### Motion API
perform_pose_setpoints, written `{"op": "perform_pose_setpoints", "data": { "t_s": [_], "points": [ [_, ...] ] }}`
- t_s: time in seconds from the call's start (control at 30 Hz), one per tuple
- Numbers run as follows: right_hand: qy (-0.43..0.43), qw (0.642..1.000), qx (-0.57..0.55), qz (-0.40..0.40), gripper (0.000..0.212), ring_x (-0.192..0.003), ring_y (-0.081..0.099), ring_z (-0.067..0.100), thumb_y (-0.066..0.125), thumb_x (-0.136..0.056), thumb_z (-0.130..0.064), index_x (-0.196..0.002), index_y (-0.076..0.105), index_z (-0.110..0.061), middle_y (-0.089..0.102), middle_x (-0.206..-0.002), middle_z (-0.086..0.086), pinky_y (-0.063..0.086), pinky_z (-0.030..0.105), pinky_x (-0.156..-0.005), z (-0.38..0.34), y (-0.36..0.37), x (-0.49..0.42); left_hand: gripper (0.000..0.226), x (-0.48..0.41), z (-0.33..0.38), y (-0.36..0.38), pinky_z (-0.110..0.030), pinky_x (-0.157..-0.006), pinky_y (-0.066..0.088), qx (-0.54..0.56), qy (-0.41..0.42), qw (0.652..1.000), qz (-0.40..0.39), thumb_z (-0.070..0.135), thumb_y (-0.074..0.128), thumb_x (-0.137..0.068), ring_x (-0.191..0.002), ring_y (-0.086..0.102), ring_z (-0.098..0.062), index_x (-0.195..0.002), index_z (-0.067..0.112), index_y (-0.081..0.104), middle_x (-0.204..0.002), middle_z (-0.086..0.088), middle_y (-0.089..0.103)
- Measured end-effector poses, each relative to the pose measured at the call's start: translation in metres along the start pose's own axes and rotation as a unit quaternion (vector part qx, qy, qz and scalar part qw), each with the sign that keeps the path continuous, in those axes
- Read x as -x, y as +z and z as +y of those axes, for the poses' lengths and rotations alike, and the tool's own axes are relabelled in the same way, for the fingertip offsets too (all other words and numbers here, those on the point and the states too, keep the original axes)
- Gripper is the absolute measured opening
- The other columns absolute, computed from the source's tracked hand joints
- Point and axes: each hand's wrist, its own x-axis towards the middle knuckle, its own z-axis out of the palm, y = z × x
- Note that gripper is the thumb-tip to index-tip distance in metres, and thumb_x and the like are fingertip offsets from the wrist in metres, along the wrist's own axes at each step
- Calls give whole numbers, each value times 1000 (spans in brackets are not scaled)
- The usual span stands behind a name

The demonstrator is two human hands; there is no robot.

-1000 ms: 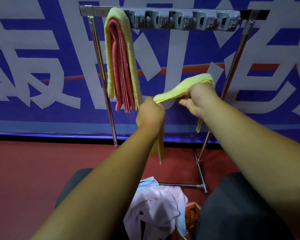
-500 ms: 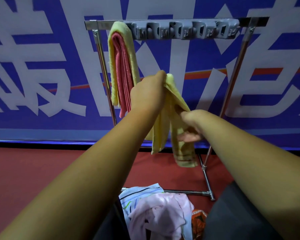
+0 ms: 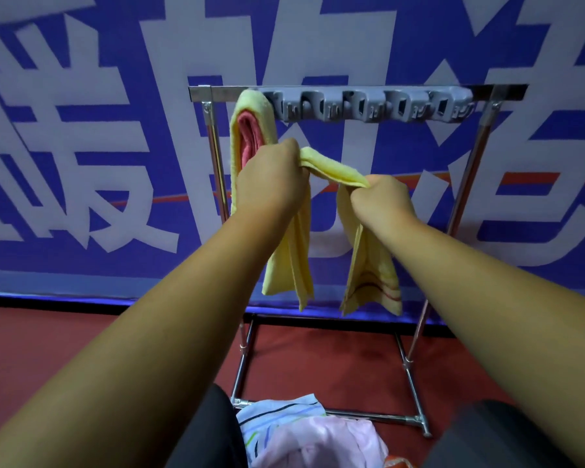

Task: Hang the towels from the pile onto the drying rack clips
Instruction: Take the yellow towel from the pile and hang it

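Observation:
Both my hands grip a yellow towel (image 3: 331,168) in front of the metal drying rack (image 3: 470,170). My left hand (image 3: 272,182) holds its left part and my right hand (image 3: 380,197) its right part. A short span stretches between them, and both ends hang down below my wrists. The towel sits below the grey clip bar (image 3: 368,106), whose visible clips hold nothing. At the bar's left end a yellow-and-pink towel (image 3: 250,130) hangs. The pile (image 3: 318,434) of pink, striped and other towels lies low between my knees.
A blue banner with large white characters (image 3: 81,146) stands right behind the rack. The floor (image 3: 65,359) is dark red. The rack's foot bar (image 3: 379,417) runs just beyond the pile. My dark-clad knees flank the pile.
My right hand rose from under the hanging towel and took hold of its top beside my left hand. The towel is now spread between both hands, and the view tilted so the rack sits lower.

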Motion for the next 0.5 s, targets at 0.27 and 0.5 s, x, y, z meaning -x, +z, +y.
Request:
{"op": "perform_pose_setpoints", "data": {
  "t_s": [0.27,0.5],
  "points": [
    [-18,998,-3,64,19,-57,47,19,54,-94,-13,-79,65,-12,57,-73,6,31,29,-50,-56,-22,-41,26,-39,3,-3,-38,-68,52,1,-11,999,-38,10,63,-99,-89,61,-23,-123,17,55,-107,-3,59],
    [-58,996,-6,65,33,-59,52,20,53,-105,-34,-80,61,-14,59,-73,5,30,27,-48,-90,-16,-69,28,-55,15,17,-36,-65,48,53,4,995,-88,32,65,-90,-85,56,-19,-112,22,50,-105,2,53]
  ]
}}
